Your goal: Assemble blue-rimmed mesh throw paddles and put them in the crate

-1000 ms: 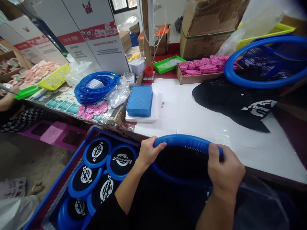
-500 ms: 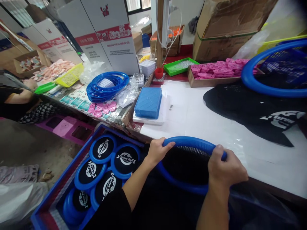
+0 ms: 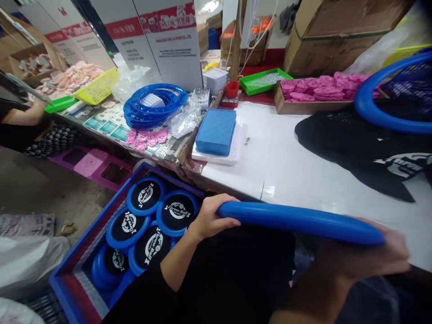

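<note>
Two hands: left hand [image 3: 212,216] pinches the left end of a thick, smooth, round blue plastic rim [image 3: 300,221]; right hand [image 3: 381,254] wraps the right end (motion-blurred, finger detail lost).
Blue rim: in the air, before the person's body, at the near edge of the white-covered surface [image 3: 266,148].
Rim tilt, just changed: swung from showing its hollow and mesh to nearly edge-on; right hand has gone outward, so the grips now sit wider apart.
What that means: piece looks to be mid-turn in the work, my read; not set down, and its face can't be checked from here.
Blue crate [image 3: 58,275]: left of the hands, holds blue-rimmed, black-faced round discs [image 3: 145,195]; white print reads "Throw Ball", small line beneath too soft to read.
Black cloth piece [image 3: 340,139]: on the surface at right, "Throw" legible, rest unclear; second thick blue ring [image 3: 362,103] lies over it.
White carton panels [image 3: 172,67]: back left, red band with Chinese characters (not spelling those out), "FOOD CO., LTD." below, company name blurry.
Blue rectangular plastic block [image 3: 216,132]: on the surface, no lettering seen.
</note>
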A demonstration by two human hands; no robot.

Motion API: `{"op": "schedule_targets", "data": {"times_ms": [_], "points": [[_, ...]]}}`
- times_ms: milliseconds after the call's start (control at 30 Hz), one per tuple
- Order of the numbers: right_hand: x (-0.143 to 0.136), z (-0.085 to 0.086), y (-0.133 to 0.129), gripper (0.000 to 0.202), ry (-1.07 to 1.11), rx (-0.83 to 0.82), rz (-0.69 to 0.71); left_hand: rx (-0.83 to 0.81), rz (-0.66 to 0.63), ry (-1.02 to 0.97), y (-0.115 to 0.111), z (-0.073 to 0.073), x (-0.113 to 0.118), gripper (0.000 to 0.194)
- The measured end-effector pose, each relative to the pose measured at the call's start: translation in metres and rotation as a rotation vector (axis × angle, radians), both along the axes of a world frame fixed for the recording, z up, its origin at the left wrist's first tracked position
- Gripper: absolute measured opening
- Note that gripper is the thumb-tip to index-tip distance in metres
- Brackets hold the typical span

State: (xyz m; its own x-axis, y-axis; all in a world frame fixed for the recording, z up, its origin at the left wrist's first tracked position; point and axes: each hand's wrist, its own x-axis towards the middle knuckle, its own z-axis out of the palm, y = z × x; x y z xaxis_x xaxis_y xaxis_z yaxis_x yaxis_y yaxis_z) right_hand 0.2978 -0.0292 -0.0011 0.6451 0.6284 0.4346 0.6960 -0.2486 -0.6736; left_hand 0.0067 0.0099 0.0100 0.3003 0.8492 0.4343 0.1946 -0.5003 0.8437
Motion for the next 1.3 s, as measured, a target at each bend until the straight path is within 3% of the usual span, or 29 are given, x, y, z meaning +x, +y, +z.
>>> {"op": "schedule_targets", "data": {"times_ms": [67,200,300,367,633,1033,1200,1300], "points": [[-0.009,0.011,-0.003,0.034,0.016,0.106,0.082,0.141,0.038,0.048,-0.002,0.011,-0.007,0.061],[-0.031,0.034,-0.018,0.034,0.197,0.321,0.482,0.411,0.046,0.253,-0.001,0.035,-0.015,0.051],[-0.04,0.047,-0.025,0.034,0.086,0.181,0.887,0.509,-0.005,0.384,0.0,0.044,-0.014,0.049],[-0.043,0.053,-0.026,0.04,-0.007,0.074,0.975,0.517,-0.037,0.434,0.0,0.045,-0.012,0.048],[-0.046,0.056,-0.025,0.04,-0.069,0.073,1.052,0.536,-0.112,0.437,-0.004,0.046,-0.008,0.04],[-0.073,0.063,-0.039,0.022,-0.149,0.151,0.768,0.475,0.011,0.322,-0.013,0.045,-0.004,0.042],[-0.074,0.066,-0.039,0.024,-0.196,0.188,0.824,0.456,-0.072,0.352,-0.013,0.049,-0.012,0.046],[-0.066,0.056,-0.041,0.026,-0.154,0.204,0.872,0.467,-0.127,0.356,-0.011,0.05,-0.018,0.056]]}}
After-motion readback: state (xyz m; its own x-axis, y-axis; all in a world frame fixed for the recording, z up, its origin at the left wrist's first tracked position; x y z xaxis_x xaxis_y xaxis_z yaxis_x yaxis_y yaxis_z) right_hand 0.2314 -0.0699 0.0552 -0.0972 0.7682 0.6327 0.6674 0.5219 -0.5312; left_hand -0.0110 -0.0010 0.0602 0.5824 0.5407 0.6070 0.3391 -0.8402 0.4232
